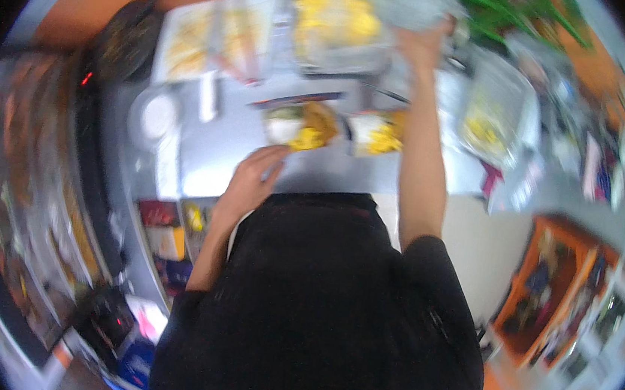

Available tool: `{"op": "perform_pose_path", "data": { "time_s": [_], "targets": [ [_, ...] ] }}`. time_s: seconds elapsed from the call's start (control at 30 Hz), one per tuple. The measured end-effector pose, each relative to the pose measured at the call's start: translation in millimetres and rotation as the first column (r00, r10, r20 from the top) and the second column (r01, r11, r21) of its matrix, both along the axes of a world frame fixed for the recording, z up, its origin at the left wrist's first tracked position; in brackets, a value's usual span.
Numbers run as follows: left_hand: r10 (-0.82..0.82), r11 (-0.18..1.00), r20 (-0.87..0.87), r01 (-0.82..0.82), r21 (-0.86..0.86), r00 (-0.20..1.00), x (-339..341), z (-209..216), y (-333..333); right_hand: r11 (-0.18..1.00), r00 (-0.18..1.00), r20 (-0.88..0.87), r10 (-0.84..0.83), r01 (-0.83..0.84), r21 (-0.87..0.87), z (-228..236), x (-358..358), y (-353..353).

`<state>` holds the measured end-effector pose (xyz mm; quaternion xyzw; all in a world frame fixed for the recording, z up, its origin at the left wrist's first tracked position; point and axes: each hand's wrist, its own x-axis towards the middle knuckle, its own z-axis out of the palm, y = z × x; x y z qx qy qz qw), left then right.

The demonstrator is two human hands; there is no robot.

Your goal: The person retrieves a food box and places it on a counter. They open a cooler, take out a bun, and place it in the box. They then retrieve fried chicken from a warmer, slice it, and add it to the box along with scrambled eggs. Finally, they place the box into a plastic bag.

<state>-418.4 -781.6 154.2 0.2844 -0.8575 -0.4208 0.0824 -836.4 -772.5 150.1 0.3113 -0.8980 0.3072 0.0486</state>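
My left hand (255, 177) is at the table's near edge, fingers stretched toward a small portion of food (285, 131) with white, yellow and brown parts. Its fingertips are close to or touching that portion's near edge; nothing shows in the hand. A second, similar portion (382, 136) lies to the right, partly covered by my right forearm. My right arm reaches far forward, and my right hand (421, 46) is at a clear, pale container (419, 7) at the back. Blur hides its fingers, so whether it grips the container is unclear.
A clear tub of yellow pieces (336, 24) stands at the back, beside a white tray (180, 32) with pale strips. At right is a clear container (499, 100) with some yellow food. Green leaves (488, 9) lie at the far right. A white round lid-like thing (159, 115) is left.
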Motion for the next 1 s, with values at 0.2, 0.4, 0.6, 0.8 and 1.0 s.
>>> {"op": "perform_pose_path", "data": {
  "time_s": [0.2, 0.4, 0.6, 0.8, 1.0],
  "targets": [
    [0.661, 0.645, -0.424, -0.181, 0.743, 0.619, 35.8, 18.4, 24.8, 0.848, 0.883, 0.113, 0.455, -0.391, -0.357, 33.5, 52.8, 70.0],
    [0.858, 0.483, -0.273, -0.504, 0.716, 0.434, 77.7, 16.4, 102.8, 0.394, 0.217, 0.500, 0.838, -0.876, -0.280, -13.9, 267.3, 109.6],
    [0.970, -0.045, -0.039, -0.333, 0.942, -0.240, 160.5, -51.3, 280.5, -0.654, -0.625, 0.535, 0.569, -0.738, -0.168, -43.7, 383.0, 157.9],
    [0.845, -0.502, 0.161, -0.653, 0.567, -0.509, 199.6, -142.3, 482.7, -0.630, -0.306, 0.950, -0.064, -0.726, -0.276, -140.6, 404.4, 178.0],
    [0.771, -0.555, 0.471, -0.815, 0.167, -0.429, 203.7, -150.0, 569.1, -0.203, -0.027, 0.926, 0.376, -0.978, 0.054, -290.5, 446.9, 183.7]
  ]
}}
